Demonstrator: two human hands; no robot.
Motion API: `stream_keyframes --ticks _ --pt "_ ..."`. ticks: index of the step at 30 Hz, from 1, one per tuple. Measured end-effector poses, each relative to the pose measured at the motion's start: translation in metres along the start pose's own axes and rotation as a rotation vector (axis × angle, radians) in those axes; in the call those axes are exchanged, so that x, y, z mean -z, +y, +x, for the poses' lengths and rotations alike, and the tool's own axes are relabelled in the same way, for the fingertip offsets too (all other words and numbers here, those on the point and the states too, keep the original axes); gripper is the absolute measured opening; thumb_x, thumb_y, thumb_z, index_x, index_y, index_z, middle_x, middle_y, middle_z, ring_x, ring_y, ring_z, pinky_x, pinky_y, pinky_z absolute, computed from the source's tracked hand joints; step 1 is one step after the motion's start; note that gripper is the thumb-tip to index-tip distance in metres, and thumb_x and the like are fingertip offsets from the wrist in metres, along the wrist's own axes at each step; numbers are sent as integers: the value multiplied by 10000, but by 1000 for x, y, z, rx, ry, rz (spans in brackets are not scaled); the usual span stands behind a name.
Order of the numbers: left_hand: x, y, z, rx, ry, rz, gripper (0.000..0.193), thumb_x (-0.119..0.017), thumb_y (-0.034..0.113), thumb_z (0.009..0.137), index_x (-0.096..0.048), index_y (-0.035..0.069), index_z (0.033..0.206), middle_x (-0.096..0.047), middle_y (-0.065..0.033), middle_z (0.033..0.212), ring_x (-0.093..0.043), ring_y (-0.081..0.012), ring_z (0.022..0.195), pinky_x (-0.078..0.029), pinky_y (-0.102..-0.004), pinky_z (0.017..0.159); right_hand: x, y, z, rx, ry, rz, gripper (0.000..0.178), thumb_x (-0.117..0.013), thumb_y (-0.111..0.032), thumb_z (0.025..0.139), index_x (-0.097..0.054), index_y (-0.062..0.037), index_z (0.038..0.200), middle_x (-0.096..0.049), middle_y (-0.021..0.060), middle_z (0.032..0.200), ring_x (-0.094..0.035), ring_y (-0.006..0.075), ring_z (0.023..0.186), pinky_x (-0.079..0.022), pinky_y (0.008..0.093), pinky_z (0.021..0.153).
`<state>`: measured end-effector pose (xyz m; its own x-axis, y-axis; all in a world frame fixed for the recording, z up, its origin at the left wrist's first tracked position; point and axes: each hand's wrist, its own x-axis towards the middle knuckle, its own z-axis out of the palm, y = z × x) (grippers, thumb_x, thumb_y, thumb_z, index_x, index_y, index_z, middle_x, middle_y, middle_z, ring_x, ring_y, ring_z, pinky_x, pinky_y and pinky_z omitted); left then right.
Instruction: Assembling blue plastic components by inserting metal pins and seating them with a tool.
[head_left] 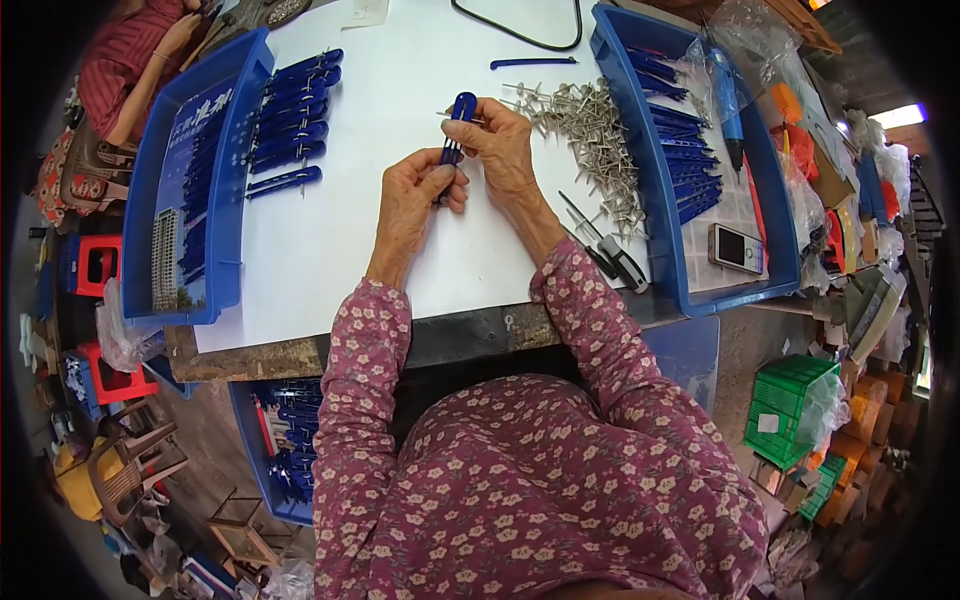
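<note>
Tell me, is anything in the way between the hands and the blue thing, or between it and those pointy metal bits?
Nothing visible blocks the hands: the left hand and right hand both hold the blue piece. Between it and the pile of metal bits on its right, I see just the right hand itself.

Two floral-sleeved hands [412,190] [500,150], one phone [738,248]

Looks like a small assembly workshop: white-topped worktable [300,260], blue plastic tray [650,165] with rows of slim blue plastic pieces [687,155], loose heap of silvery metal pins [590,125], cylindrical blue-and-black tool [726,100], slatted green plastic crate [785,410] amid clutter.
</note>
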<state>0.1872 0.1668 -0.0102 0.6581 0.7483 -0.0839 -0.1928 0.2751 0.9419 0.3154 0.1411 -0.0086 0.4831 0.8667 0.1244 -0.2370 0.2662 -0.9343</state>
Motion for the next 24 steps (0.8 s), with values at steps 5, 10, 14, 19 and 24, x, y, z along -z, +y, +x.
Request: stream_keyframes --ticks 5,10,14,19,24 --pt "-1 -3 0 23 -26 12 145 -511 27 840 -547 -54 955 -620 -105 766 -603 -149 614 -516 -260 581 0 0 -2 66 5 -148 179 -681 -159 741 -597 -6 780 -538 -15 633 -447 45 555 -347 183 491" --pt "-6 -5 -1 20 -53 -69 119 -512 -13 823 -541 -67 925 -617 -119 746 -607 -153 592 -525 -257 552 -3 -8 -5 -31 24 -225 289 -617 -265 815 -574 -8 689 -486 -25 568 -407 36 508 -322 198 442" --pt "-11 -2 -3 23 -16 -80 112 -511 -12 822 -544 -59 919 -615 -112 744 -607 -151 594 -526 -255 553 6 -2 0 -70 -44 -128 378 -544 -340 867 -569 3 709 -463 -32 563 -375 34 479 -297 196 420" --pt "-8 -2 -3 16 22 -106 125 -510 -11 821 -549 -56 931 -613 -108 751 -608 -147 600 -525 -251 552 11 -4 1 2 -52 -3 346 -553 -314 850 -604 26 892 -548 -2 663 -442 43 547 -369 191 499" --pt "-9 2 -4 22 25 -80 130 -507 -6 824 -558 -59 932 -613 -106 754 -603 -140 605 -520 -244 556 6 -13 -6 69 -106 -134 258 -606 -131 766 -582 43 954 -549 12 697 -495 61 605 -421 196 535"
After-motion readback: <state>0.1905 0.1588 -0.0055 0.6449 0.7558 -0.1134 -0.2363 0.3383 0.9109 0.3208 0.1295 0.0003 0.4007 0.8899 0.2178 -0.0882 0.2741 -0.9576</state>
